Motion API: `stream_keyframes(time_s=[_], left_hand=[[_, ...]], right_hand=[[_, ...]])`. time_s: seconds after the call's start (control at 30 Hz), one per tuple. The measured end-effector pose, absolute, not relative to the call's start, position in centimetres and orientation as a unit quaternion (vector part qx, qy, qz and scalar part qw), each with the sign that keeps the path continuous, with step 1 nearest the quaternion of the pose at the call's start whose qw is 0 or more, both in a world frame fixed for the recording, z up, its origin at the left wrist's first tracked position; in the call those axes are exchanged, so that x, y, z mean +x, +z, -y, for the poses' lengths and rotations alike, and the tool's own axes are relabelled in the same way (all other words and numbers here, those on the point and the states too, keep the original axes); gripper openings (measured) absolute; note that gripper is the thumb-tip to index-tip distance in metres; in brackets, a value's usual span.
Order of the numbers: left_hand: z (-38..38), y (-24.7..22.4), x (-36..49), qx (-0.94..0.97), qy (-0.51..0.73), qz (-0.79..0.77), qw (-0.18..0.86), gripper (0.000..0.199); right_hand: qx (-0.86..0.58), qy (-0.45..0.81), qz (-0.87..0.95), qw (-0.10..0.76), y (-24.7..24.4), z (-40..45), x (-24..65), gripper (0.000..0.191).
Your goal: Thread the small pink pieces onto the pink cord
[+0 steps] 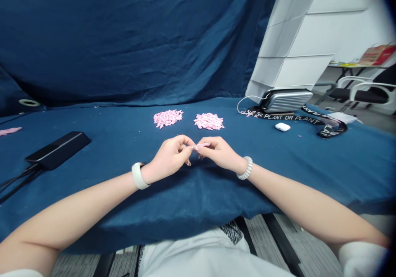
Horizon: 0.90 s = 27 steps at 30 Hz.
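I'm reading both grips as closed. The left hand [169,156] and the right hand [220,153] meet just above the worktop, near its middle, with thumbs and forefingers pinching a slender pink piece [201,145] between them. Its left end disappears into the left fingertips, and the rest runs across to the right fingers. I can't tell its exact material or shape at this size. For fine work like this, I'd keep the fingertips close together and the wrists low and steady, so the small piece can't twist or slip away.

Just beyond the hands, two small heaps of pink pieces [168,118] [208,121] lie side by side on the navy cloth-covered worktop [297,174]. A white band [138,176] circles the left wrist, and a white coiled bracelet [246,168] circles the right.

To the far right sit a ribbed silver case [286,100], a black "DR PLANT" lanyard [297,119] and a white earbud case [282,127]. A flat black device [57,150] with cables lies to the left, and a loose pink strip [9,131] sits at the far-left edge. A blue backdrop [123,34] hangs behind the worktop, beside a white panelled structure [293,34]. Further right, I can see a chair [365,93] and a paper bag [377,55] on a table.
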<state>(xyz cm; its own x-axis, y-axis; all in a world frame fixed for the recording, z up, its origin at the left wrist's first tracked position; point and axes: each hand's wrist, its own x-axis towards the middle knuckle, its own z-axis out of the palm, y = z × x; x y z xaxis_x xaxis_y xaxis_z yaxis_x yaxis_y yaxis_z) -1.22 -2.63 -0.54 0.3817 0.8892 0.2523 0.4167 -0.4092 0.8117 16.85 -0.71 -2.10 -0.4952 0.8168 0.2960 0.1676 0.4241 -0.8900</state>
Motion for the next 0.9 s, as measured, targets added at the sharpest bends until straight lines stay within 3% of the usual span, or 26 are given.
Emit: stream_keyframes(time_s=[0.43,0.7,0.9], left_hand=[[2.67,-0.37,-1.22,0.748,0.339,-0.435,0.368,0.019],[2.37,0.13,-1.05,0.702,0.352,-0.401,0.472,0.016],[2.3,0.38,-1.13,0.676,0.369,-0.404,0.494,0.018]], right_hand=[[-0.335,0.481,0.713,0.384,-1.75,0.82,16.62,0.03],[-0.303,0.603,0.622,0.396,-1.68,0.36,16.87,0.026],[-0.288,0.61,0.621,0.399,-1.86,0.2,16.98,0.025]])
